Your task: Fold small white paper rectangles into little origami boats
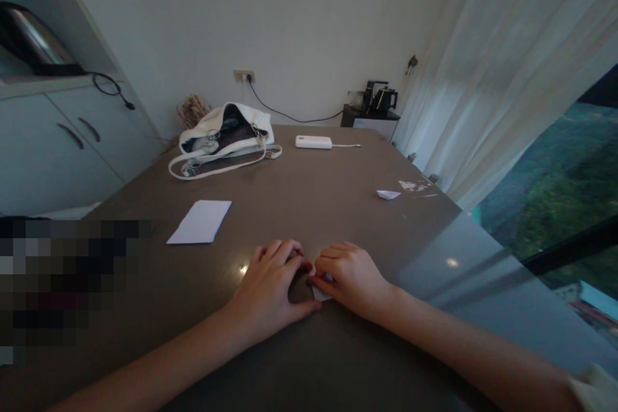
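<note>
A small folded piece of white paper (321,294) lies on the table in front of me, mostly covered by my fingers. My left hand (273,277) curves round its left side, with thumb and index fingertips at two of its edges and a wide gap between them. From the other side, my right hand (355,280) has its fingers bent and pinches the paper, the thumb pressing along it. The fold's exact shape is hidden under the right fingers.
White sheets (200,222) lie at left. A small folded paper (388,194) sits at right near paper scraps (410,186). Farther back are an open white handbag (226,135) and a white power bank (313,142) with a short cable. The table's right edge runs beside a curtain (449,96).
</note>
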The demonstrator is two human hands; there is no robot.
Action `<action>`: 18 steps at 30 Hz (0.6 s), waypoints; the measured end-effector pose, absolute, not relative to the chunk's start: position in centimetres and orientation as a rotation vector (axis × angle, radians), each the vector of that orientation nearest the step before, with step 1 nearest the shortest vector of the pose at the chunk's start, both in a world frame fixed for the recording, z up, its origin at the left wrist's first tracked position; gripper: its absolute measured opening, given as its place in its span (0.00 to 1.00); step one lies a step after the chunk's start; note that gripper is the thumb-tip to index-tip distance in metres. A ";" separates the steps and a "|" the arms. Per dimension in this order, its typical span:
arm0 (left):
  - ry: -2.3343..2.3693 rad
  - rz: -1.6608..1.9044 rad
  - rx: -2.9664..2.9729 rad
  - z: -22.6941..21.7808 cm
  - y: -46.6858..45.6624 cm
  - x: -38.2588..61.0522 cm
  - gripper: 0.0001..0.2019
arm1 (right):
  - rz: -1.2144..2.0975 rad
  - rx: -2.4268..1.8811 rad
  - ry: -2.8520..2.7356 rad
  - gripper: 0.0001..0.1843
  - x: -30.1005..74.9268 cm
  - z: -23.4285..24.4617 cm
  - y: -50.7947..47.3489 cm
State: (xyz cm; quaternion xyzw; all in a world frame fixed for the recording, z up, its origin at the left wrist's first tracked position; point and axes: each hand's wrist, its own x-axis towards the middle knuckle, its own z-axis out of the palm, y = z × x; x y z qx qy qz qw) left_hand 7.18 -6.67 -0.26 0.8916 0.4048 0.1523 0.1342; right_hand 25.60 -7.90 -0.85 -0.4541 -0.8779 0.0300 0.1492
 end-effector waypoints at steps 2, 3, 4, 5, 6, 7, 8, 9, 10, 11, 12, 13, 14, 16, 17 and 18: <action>1.149 0.401 2.620 0.1 -6.7 7.1 0.24 | 0.083 -1.304 -2.561 0.07 25.7 -0.3 -8.1; 1.136 0.382 2.634 0.3 -6.7 7.1 0.25 | 0.087 -1.303 -2.582 0.07 25.7 -0.1 -8.2; 1.124 0.364 2.645 0.4 -6.7 7.0 0.26 | 0.094 -1.302 -2.603 0.08 25.7 0.2 -8.3; 1.113 0.348 2.655 0.6 -6.6 6.9 0.28 | 0.103 -1.301 -2.625 0.09 25.7 0.4 -8.4; 1.100 0.333 2.664 0.7 -6.6 6.9 0.29 | 0.111 -1.302 -2.647 0.10 25.7 0.7 -8.5; 1.089 0.320 2.670 0.7 -6.5 6.8 0.30 | 0.115 -1.303 -2.667 0.10 25.7 0.9 -8.6; 1.079 0.309 2.674 0.8 -6.5 6.7 0.31 | 0.119 -1.306 -2.684 0.11 25.8 1.0 -8.7; 1.067 0.298 2.677 0.8 -6.5 6.6 0.32 | 0.122 -1.310 -2.694 0.11 25.9 1.1 -8.8; 1.055 0.290 2.678 0.8 -6.4 6.5 0.33 | 0.129 -1.313 -2.700 0.12 26.0 1.2 -8.8; 1.043 0.285 2.677 0.8 -6.4 6.4 0.34 | 0.144 -1.313 -2.700 0.13 26.1 1.1 -8.9; 1.033 0.283 2.673 0.8 -6.4 6.3 0.34 | 0.169 -1.311 -2.691 0.14 26.2 1.1 -8.9; 1.026 0.282 2.668 0.8 -6.4 6.2 0.35 | 0.208 -1.311 -2.673 0.15 26.4 0.9 -9.0; 1.021 0.285 2.660 0.8 -6.4 6.1 0.35 | 0.260 -1.314 -2.640 0.15 26.5 0.8 -8.9; 1.016 0.294 2.644 0.7 -6.3 6.0 0.34 | 0.384 -1.338 -2.529 0.12 26.6 0.3 -8.8; 1.016 0.303 2.638 0.7 -6.3 6.0 0.33 | 0.438 -1.346 -2.470 0.09 26.6 0.1 -8.7; 1.014 0.316 2.637 0.6 -6.3 6.0 0.31 | 0.480 -1.342 -2.420 0.07 26.6 -0.1 -8.6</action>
